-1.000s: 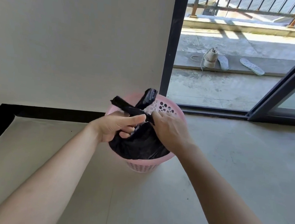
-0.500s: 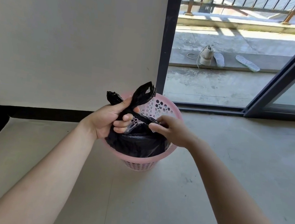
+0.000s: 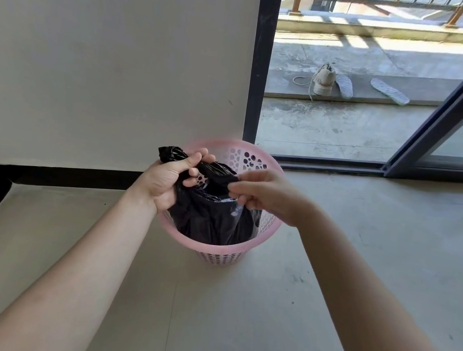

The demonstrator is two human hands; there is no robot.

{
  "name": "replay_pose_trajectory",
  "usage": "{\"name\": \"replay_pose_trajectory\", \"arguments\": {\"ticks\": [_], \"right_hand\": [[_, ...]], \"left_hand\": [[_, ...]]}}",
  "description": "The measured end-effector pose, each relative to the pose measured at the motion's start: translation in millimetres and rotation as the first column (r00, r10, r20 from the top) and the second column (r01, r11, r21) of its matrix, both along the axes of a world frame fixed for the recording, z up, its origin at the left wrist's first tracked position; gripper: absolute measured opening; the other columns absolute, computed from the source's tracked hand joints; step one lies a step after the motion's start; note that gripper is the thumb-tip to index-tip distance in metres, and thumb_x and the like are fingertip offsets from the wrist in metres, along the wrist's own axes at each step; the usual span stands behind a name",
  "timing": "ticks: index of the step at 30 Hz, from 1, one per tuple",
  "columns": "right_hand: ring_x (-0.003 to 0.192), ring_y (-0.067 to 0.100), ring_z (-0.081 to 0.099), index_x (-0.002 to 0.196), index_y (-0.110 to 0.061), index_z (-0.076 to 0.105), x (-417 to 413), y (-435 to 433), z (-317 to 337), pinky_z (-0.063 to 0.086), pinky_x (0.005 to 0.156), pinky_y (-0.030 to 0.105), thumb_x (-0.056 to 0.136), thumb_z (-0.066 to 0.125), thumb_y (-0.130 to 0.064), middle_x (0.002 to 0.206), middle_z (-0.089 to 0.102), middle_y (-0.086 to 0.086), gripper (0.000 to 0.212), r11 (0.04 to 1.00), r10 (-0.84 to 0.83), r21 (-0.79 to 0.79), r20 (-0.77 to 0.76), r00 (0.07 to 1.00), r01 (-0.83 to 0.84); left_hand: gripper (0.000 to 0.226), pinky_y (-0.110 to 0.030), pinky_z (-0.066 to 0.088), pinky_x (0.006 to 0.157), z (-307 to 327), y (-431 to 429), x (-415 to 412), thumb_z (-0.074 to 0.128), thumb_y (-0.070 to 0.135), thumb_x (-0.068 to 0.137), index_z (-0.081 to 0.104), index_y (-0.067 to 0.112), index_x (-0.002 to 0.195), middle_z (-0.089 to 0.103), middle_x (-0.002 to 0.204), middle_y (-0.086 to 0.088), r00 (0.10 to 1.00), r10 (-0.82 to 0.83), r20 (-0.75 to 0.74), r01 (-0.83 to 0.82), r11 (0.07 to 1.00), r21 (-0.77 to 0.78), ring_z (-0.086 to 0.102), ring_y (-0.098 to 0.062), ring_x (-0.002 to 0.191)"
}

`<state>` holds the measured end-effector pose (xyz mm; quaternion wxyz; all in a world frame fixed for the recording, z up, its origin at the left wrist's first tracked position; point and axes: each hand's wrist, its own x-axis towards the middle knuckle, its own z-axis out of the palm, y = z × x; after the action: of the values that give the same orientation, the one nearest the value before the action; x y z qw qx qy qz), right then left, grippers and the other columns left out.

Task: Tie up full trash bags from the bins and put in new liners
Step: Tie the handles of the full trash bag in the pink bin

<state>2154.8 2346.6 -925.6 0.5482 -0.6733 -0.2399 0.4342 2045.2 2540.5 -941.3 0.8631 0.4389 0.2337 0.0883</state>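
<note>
Black plastic trash bag (image 3: 213, 219) seated inside pink bin (image 3: 215, 247), twisted neck gripped in left hand (image 3: 165, 181) over bin's left rim, strand pinched by right hand (image 3: 265, 195) over bin's centre; risk: thin film tearing or strand slipping under uneven pull, knot left slack.

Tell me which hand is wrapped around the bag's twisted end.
The left hand: its fist wraps the bag's twisted end, which pokes out above it. The right hand only pinches the bag with fingertips.

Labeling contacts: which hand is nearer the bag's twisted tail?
Left. Left hand grips the twisted tail itself; right hand pinches the black bag further right, above the pink bin.
</note>
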Motion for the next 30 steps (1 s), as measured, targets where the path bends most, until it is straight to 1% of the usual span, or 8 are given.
{"name": "replay_pose_trajectory", "arguments": {"ticks": [2,5,8,11,15,23,26,30], "right_hand": [[0.058,0.005,0.057,0.118,-0.014,0.062,-5.0,4.2,-7.1,0.046,0.057,0.021,0.084,0.069,-0.002,0.071,0.065,-0.003,0.036,0.997,-0.052,-0.056,0.069,0.996,0.056],[0.069,0.003,0.054,0.126,-0.02,0.057,-7.2,11.7,-17.7,0.049,0.073,0.025,0.08,0.066,-0.005,0.087,0.059,-0.008,0.05,0.965,-0.246,0.029,0.454,0.857,0.261],[0.108,0.005,0.052,0.137,-0.024,0.052,-3.9,11.9,-22.1,0.041,0.097,0.024,0.08,0.07,-0.019,0.126,0.054,-0.006,0.06,0.977,-0.178,0.031,0.648,0.74,0.209],[0.122,0.005,0.05,0.14,-0.018,0.05,-4.8,14.0,-24.0,0.036,0.107,0.023,0.086,0.072,-0.022,0.132,0.057,-0.005,0.059,0.999,-0.032,0.002,0.611,0.791,0.039],[0.073,0.0,0.058,0.099,-0.022,0.07,-1.0,20.2,-29.2,0.042,0.071,0.022,0.094,0.061,-0.023,0.079,0.065,-0.016,0.01,0.989,-0.143,0.063,0.655,0.742,0.135],[0.06,0.011,0.044,0.074,-0.007,0.058,-0.3,21.0,-31.5,0.033,0.061,0.032,0.094,0.059,-0.028,0.064,0.047,-0.002,0.03,0.998,0.017,-0.061,0.472,0.881,0.013],[0.075,0.019,0.059,0.085,-0.006,0.067,-2.1,18.0,-34.7,0.05,0.081,0.045,0.093,0.059,-0.035,0.077,0.063,0.004,0.031,0.995,0.088,-0.078,0.31,0.947,-0.067],[0.097,0.018,0.067,0.098,-0.016,0.073,-8.9,17.0,-40.5,0.047,0.1,0.041,0.097,0.049,-0.048,0.101,0.073,0.002,0.04,0.95,0.212,-0.289,0.32,0.923,-0.118]], "left_hand": [[0.014,-0.011,0.034,0.044,2.3,2.3,-0.2,0.055,0.007,0.093,0.066,0.007,0.102,0.07,0.091,-0.002,0.999,0.035,0.042,-0.034,0.999,-0.03,0.045,-0.002,0.049],[0.017,-0.011,0.033,0.044,8.1,4.0,-3.2,0.054,0.006,0.092,0.066,0.004,0.105,0.066,0.083,0.001,0.997,-0.022,0.074,0.02,1.0,0.023,0.043,-0.002,0.046],[0.021,-0.013,0.035,0.043,12.2,0.4,-4.3,0.056,0.007,0.088,0.065,0.002,0.107,0.064,0.082,0.0,0.989,-0.117,0.092,0.111,0.992,0.064,0.042,-0.002,0.046],[0.022,-0.013,0.035,0.043,12.8,-6.4,-4.2,0.055,0.006,0.088,0.065,0.002,0.106,0.063,0.081,-0.002,0.979,-0.176,0.098,0.171,0.983,0.059,0.042,-0.002,0.046],[0.024,-0.015,0.037,0.045,12.7,-8.2,-3.2,0.053,0.008,0.093,0.062,0.005,0.115,0.061,0.079,-0.003,0.975,-0.22,0.039,0.216,0.972,0.092,0.046,-0.006,0.049],[0.015,-0.027,0.057,0.077,0.8,-11.6,9.4,0.053,0.007,0.099,0.067,0.006,0.103,0.071,0.091,-0.009,0.982,0.189,-0.003,-0.171,0.891,0.42,0.068,-0.02,0.084],[0.017,-0.033,0.056,0.083,-3.1,-14.4,13.7,0.049,0.009,0.101,0.063,0.005,0.109,0.071,0.096,-0.011,0.958,0.273,0.085,-0.285,0.931,0.229,0.067,-0.023,0.088],[0.019,-0.037,0.057,0.086,1.4,-14.9,17.3,0.045,0.01,0.102,0.06,0.004,0.112,0.062,0.074,-0.005,0.927,0.357,0.116,-0.338,0.927,-0.161,0.067,-0.026,0.077]]}}
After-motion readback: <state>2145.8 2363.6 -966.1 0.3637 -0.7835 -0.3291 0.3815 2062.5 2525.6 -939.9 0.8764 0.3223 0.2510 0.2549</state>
